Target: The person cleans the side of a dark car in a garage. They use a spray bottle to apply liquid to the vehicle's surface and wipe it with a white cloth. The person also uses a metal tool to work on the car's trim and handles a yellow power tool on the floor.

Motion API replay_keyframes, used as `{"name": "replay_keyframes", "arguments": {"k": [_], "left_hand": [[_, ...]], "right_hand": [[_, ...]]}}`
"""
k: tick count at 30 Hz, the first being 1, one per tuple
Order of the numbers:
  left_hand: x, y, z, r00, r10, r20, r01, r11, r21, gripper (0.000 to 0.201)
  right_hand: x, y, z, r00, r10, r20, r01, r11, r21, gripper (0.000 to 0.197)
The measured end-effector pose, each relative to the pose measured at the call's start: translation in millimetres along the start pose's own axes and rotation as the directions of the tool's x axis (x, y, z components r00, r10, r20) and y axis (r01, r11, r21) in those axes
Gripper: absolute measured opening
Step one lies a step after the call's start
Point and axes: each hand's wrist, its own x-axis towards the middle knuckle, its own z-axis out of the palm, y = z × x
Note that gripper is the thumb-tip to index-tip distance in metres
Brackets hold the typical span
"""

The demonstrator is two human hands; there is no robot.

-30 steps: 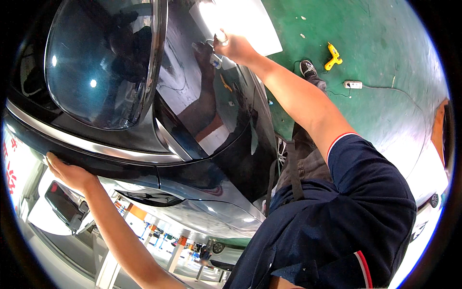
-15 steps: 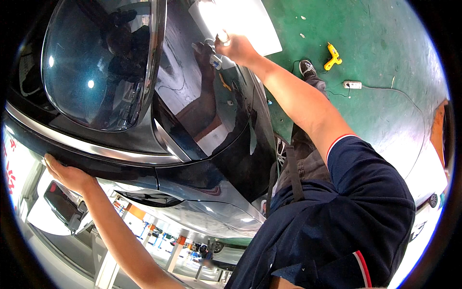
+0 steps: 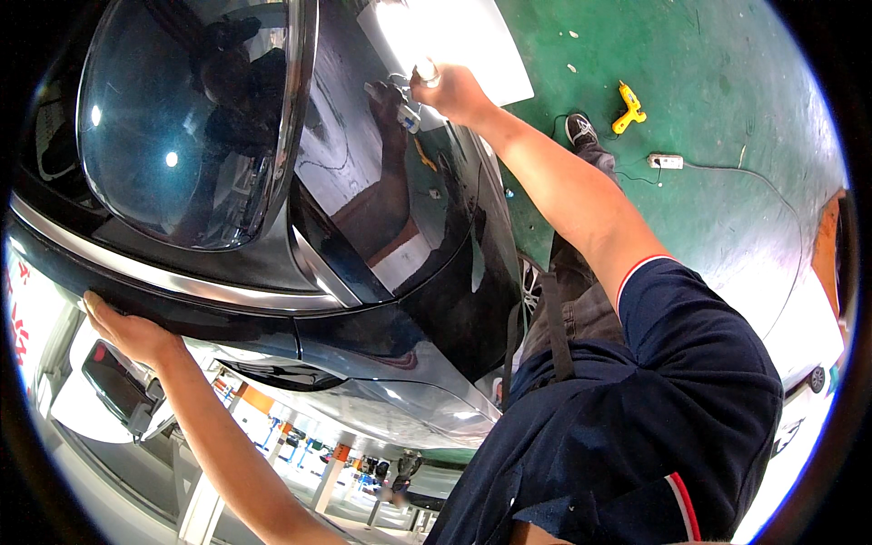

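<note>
My right hand point(image 3: 452, 94) is closed round a small hand tool with a pale, rounded end point(image 3: 425, 71). The tool is at the glossy dark car panel point(image 3: 381, 182), beside a bright white light board point(image 3: 477, 45). A metallic, whitish part point(image 3: 408, 118) shows just below the fist; the exact kind of tool is not clear. The panel mirrors my hand and arm. My left hand point(image 3: 136, 336) lies with fingers stretched along the dark body edge below the silver trim point(image 3: 173, 272). It holds nothing, and some of its fingers are hidden.
Curved dark glass point(image 3: 182, 136) fills the upper left. On the green floor point(image 3: 727, 82) lie a yellow glue gun point(image 3: 628, 107) and a white power strip point(image 3: 665, 161) with its cable. My shoe point(image 3: 581, 130) stands near them. A car mirror point(image 3: 118, 386) sits below my left hand.
My right hand has shifted very slightly to the right with the tool still in it. My left hand stays in place on the body edge.
</note>
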Motion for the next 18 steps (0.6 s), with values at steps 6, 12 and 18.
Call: {"name": "replay_keyframes", "arguments": {"k": [6, 12, 18], "left_hand": [[7, -9, -6, 0.999, 0.014, 0.030, -0.013, 1.000, -0.008, 0.068], [7, -6, 0, 0.999, 0.014, 0.044, -0.015, 1.000, 0.013, 0.067], [2, -3, -4, 0.999, 0.035, 0.031, -0.036, 0.998, 0.049, 0.066]], "right_hand": [[-2, 1, -1, 1.000, 0.019, -0.013, -0.019, 1.000, -0.004, 0.019], [3, 17, -1, 1.000, 0.006, -0.006, -0.006, 0.997, -0.078, 0.016], [4, 15, -7, 0.984, 0.095, 0.152, -0.085, 0.994, -0.071, 0.052]]}}
